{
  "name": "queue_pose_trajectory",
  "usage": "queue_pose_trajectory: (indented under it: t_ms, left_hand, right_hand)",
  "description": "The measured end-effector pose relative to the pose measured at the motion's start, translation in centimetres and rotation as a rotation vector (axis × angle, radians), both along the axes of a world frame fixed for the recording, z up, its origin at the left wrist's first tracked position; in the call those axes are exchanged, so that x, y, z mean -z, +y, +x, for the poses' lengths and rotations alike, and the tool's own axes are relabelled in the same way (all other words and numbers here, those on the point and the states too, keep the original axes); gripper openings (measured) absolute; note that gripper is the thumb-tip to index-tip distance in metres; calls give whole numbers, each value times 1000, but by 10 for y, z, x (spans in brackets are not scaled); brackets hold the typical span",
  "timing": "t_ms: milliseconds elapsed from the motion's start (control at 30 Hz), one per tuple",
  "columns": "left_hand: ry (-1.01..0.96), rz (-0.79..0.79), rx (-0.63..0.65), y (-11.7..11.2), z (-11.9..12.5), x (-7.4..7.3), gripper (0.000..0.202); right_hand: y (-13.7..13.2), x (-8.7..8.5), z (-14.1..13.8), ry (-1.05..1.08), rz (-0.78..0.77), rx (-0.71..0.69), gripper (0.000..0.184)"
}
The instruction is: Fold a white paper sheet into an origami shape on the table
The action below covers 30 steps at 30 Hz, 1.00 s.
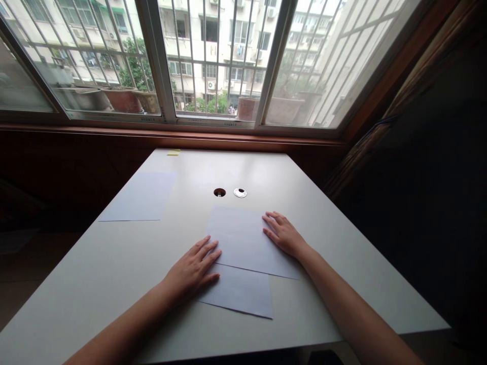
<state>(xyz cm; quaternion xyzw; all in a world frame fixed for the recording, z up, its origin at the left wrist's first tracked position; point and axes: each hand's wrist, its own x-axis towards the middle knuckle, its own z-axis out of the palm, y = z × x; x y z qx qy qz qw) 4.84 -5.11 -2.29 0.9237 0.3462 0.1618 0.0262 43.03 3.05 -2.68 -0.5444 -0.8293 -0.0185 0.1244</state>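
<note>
I find the upper sheet (241, 237) between my left hand (194, 268) and right hand (284, 234), both open, palms down, touching its sides; long axis apparently hand to hand.

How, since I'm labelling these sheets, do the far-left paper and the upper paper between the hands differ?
The far-left paper lies apart, whereas the upper paper overlaps another sheet. No hand touches the far-left paper; the left hand and right hand rest at the upper paper's sides. Both papers look pale and blank.
</note>
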Motion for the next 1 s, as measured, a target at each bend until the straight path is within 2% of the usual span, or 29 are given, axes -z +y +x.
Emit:
queue_pose_trajectory:
  t_ms: [433, 633, 767, 1000]
  left_hand:
    - [0, 5, -3, -2, 0, -3, 55]
    - [30, 15, -2, -3, 2, -5, 55]
    - [37, 26, 1, -5, 3, -8, 55]
    - [40, 37, -15, -10, 5, -17, 53]
  right_hand:
    - [0, -4, -1, 25, -8, 3, 50]
    - [11, -17, -19, 102, 26, -17, 46]
    - [29, -30, -45, 143, -110, -30, 49]
    - [62, -49, -86, 118, -314, 3, 70]
